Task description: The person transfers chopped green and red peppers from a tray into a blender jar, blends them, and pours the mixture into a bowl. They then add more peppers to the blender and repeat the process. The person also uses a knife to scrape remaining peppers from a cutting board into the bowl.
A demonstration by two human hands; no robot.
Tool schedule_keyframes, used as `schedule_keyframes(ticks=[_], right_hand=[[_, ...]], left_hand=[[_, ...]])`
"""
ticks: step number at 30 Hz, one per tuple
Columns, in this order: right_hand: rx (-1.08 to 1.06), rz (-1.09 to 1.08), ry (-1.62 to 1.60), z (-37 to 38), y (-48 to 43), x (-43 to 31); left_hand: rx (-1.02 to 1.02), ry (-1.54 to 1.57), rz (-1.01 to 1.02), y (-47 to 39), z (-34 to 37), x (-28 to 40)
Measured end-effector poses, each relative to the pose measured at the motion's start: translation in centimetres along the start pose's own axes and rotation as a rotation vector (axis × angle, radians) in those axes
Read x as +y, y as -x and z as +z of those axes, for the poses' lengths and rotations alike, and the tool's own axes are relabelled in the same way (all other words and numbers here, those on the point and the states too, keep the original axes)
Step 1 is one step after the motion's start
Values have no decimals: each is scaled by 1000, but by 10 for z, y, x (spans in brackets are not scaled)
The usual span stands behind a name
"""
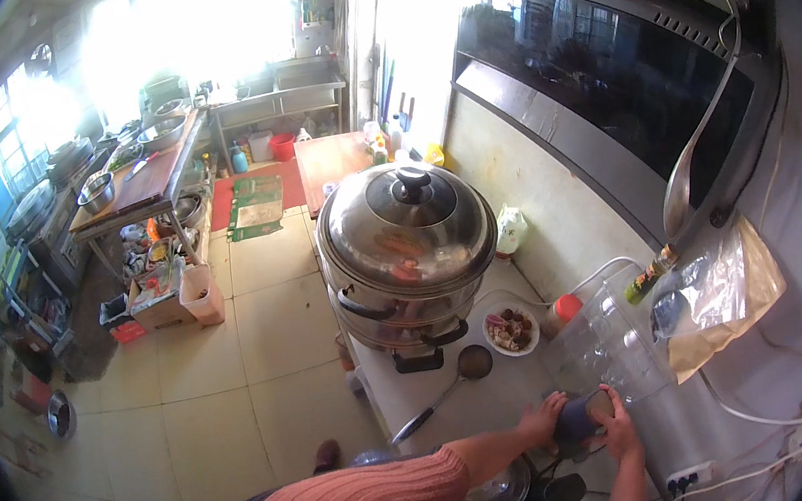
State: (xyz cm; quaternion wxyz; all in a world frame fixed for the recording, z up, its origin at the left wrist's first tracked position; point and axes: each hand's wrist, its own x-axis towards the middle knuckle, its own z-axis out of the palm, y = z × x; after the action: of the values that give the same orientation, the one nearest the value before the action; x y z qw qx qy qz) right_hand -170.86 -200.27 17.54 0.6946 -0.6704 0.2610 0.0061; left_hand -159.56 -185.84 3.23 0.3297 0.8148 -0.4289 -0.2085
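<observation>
A dark blue cylindrical container (573, 418) is tipped on its side over the counter, between my two hands. My left hand (542, 419) touches its left end, fingers stretched along it. My right hand (620, 425) grips the right end, where a greyish round face (600, 405) shows. What the container holds cannot be seen. Just beyond it stands a clear plastic box (613, 356). A glass lid (498, 490) and several dark utensils (562, 493) lie below my forearms, partly hidden. A ladle (473, 363) with a black handle rests on the counter to the left.
A large lidded steel steamer (408, 249) stands farther along the counter. Beside it are a bowl of food (511, 332) and a red-lidded jar (566, 307). White cables (760, 420) and a power strip (690, 478) are at the right. A wooden-topped table (143, 166) stands across the tiled floor.
</observation>
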Motion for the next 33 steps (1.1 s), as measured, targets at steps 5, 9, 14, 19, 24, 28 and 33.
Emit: schedule_keyframes(ticks=[5, 9, 14, 19, 24, 28, 33], right_hand=[[8, 13, -19, -1, -2, -2], [18, 12, -15, 2, -1, -3], [6, -35, 2, 2, 1, -4], [15, -14, -5, 3, 2, -5], [37, -82, 153, 1, 4, -2], [-43, -112, 321, -14, -11, 1], [244, -373, 1029, -2, -24, 13]], left_hand=[[-45, -12, 22, -5, -6, 3], [-70, -11, -1, -4, -11, 7], [-73, -28, -8, -2, -13, 8], [-84, -70, 6, -5, -9, 5], [-5, 21, 3, -4, 8, -3], [-83, 0, 33, -13, 12, -19], [-101, -84, 3, -22, 6, -20]])
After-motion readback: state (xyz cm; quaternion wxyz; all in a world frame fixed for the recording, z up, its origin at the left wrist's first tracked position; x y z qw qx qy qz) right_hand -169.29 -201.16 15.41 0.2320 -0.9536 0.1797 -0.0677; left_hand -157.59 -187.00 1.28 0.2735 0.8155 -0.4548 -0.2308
